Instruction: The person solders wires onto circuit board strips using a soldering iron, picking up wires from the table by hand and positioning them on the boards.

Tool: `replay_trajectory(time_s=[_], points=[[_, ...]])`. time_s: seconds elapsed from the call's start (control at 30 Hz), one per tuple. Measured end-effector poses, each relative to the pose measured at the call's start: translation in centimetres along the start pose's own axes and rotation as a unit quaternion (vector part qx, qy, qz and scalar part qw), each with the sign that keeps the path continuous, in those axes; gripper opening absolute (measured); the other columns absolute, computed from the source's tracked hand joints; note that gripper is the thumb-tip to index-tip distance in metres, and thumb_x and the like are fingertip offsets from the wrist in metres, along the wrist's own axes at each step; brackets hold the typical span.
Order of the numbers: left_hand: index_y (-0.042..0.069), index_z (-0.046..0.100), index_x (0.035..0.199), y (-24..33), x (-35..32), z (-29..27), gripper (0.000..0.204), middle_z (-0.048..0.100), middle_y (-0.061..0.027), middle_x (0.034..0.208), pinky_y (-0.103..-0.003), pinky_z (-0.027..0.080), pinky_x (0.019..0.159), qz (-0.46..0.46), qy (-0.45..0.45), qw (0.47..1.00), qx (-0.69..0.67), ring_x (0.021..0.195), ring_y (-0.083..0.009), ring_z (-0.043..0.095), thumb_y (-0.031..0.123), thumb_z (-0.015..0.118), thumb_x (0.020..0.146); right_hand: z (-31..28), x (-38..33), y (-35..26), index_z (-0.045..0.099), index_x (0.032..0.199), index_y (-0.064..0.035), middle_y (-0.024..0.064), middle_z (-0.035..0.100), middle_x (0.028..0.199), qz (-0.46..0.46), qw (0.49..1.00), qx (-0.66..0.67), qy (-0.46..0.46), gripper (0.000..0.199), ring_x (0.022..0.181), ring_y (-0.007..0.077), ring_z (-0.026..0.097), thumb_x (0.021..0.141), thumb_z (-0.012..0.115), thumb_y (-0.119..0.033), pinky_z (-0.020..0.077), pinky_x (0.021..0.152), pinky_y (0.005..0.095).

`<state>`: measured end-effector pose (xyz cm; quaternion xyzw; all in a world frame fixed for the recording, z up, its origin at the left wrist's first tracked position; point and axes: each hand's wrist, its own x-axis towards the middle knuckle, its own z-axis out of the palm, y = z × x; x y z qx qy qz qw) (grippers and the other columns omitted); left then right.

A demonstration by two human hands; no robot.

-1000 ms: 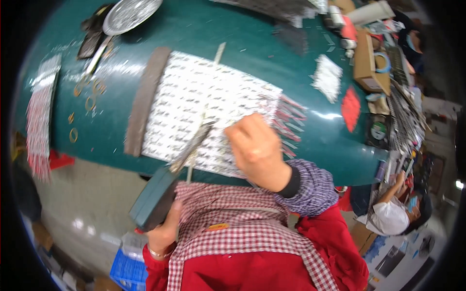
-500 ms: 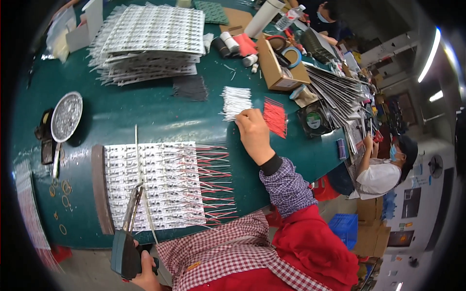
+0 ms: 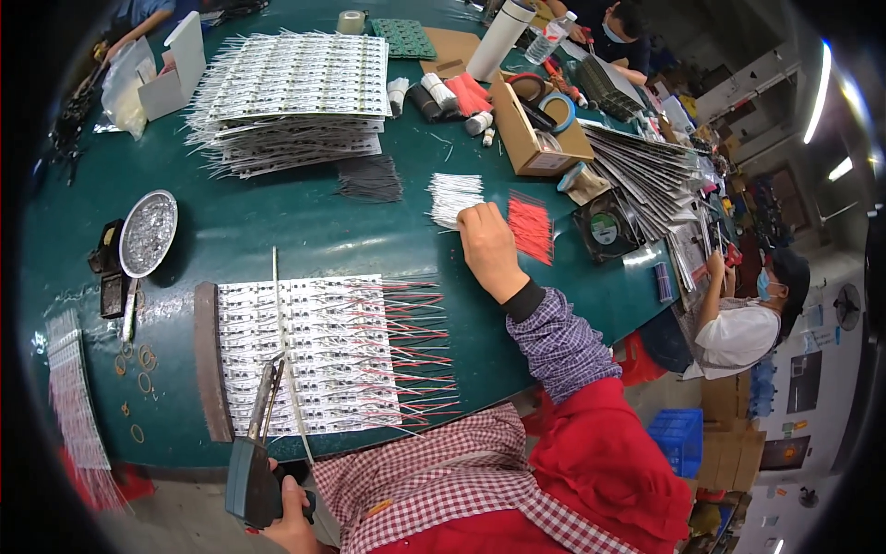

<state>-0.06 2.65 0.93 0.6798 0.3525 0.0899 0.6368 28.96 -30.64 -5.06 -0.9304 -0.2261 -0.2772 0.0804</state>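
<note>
My left hand grips the handle of a dark soldering gun. The gun's long metal tip rests over a white panel of small circuit boards, beside a thin pale strip lying across it. Red and white wires stick out from the panel's right side. My right hand is at the near edge of a pile of short white wires, fingers curled and closed; its fingertips and anything in them are hidden. Just right of that hand lies a pile of red wires.
A brown bar borders the panel's left side. Farther left stands a round metal dish with a handle. A tall stack of wired panels, dark wires and a cardboard box of tape rolls lie beyond. Other people sit nearby.
The whole view has shifted slightly, so the table things appear a little farther right. My right hand stays by the white wires, and the soldering gun stays over the panel.
</note>
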Motion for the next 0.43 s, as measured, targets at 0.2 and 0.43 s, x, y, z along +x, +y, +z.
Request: replay_trajectory(time_s=[0.2,0.43], points=[[-0.006,0.055,0.124,-1.6,0.1,0.4,0.037,0.064,-0.0157,0.117,-0.026,0.038,0.05,0.024,0.026,0.997,-0.071,0.059,-0.0098,0.048,-0.002,0.065,0.089,-1.6,0.6,0.4,0.061,0.093,-0.0034,0.0117,0.056,0.086,-0.001,0.999,0.048,-0.015,0.013,0.085,0.0311,0.056,0.082,0.065,0.002,0.0472,0.074,0.041],[-0.006,0.057,0.125,-2.1,-0.1,-0.4,0.039,0.065,-0.0119,0.112,-0.025,0.041,0.051,0.015,0.034,0.997,-0.075,0.061,-0.0096,0.052,-0.003,0.066,0.087,-5.1,2.6,-1.6,0.06,0.097,-0.0049,0.012,0.056,0.09,-0.042,0.99,0.016,-0.137,0.022,0.089,0.0311,0.057,0.079,0.057,0.006,0.0488,0.073,0.0404]])
